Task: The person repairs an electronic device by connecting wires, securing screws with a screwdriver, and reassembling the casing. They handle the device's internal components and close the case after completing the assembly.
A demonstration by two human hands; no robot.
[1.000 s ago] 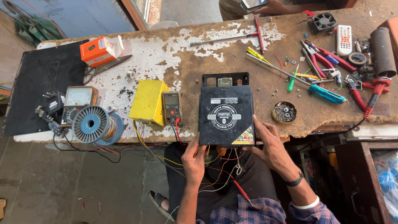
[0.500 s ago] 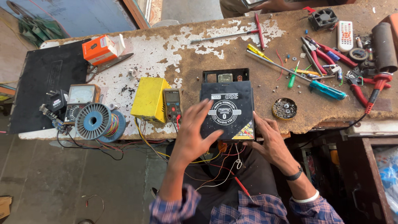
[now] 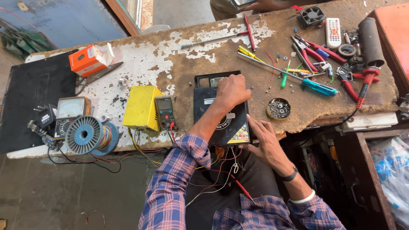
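Meter (image 3: 165, 111) between box (image 3: 142, 107) and panel (image 3: 220, 111); screw tin (image 3: 278, 108) right of panel.

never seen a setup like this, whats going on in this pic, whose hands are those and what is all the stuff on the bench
There is no machine here. The picture comes from a camera worn on a person's head, looking down, so the two arms in checked sleeves are that person's own.

The left hand lies on top of a black box-shaped device at the bench's near edge. The right hand touches the box's right side. Thin coloured wires hang from under it.

The worn workbench also carries a yellow box, a small digital meter, an older dial meter, a spool of coloured wire, an orange carton, a round tin of small parts, and screwdrivers and pliers at the right.

Another person shows partly at the top edge.
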